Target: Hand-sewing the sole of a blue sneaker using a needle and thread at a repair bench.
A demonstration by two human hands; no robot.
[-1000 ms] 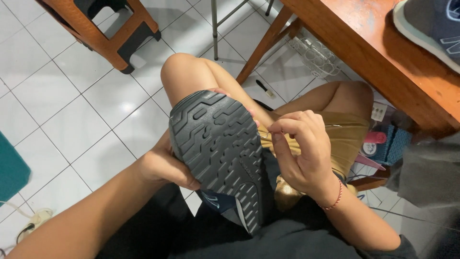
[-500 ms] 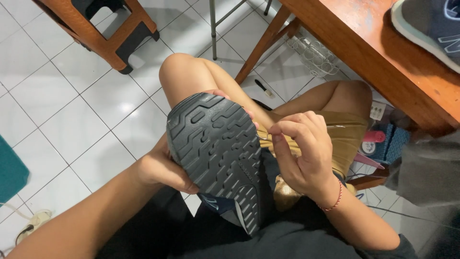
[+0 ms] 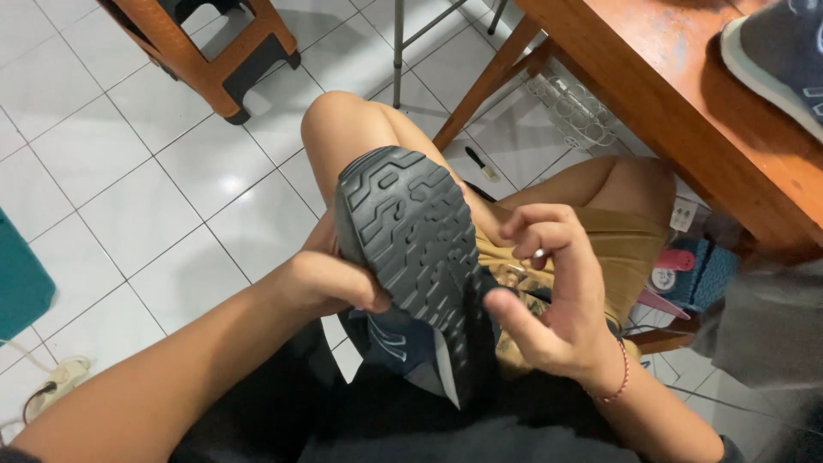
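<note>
Shoe (image 3: 410,244): dark sneaker, grey sole up, on lap
Left hand (image 3: 330,283): clasped around shoe's left side
Right hand (image 3: 549,287): right of shoe, fingers curled, thumb touching sole edge
Tabletop (image 3: 677,111): beyond shoe, right

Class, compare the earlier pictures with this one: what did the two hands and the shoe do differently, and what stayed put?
The right hand opened its fingers and lifted slightly off the shoe's edge. The left hand keeps its grip on the shoe, sole still facing up. The wooden table and stool stayed.
</note>
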